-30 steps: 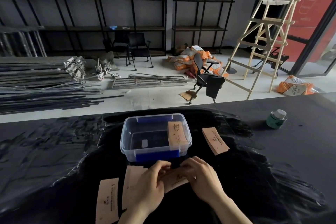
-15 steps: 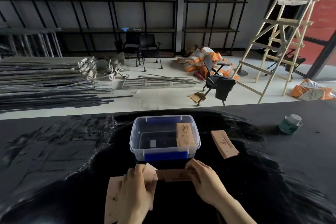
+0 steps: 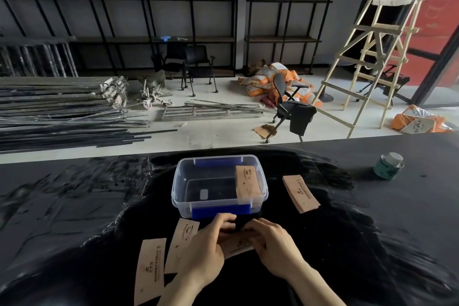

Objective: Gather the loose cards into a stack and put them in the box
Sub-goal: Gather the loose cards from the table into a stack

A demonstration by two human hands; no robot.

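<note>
A clear plastic box with blue clips stands on the black table, just beyond my hands. One tan card leans inside its right end. My left hand and my right hand both grip a small bundle of tan cards between them, low over the table in front of the box. Two loose cards lie to the left, one partly under my left hand and another further left. A small stack of cards lies right of the box.
A green jar with a pale lid stands on the table at the far right. The black table ends just beyond the box. Past it, the floor holds metal bars, chairs, sacks and a wooden ladder.
My hands have drawn closer together over the bundle of cards, and the bundle now sits tilted between them. The left hand has shifted right, uncovering more of the card beneath it.
</note>
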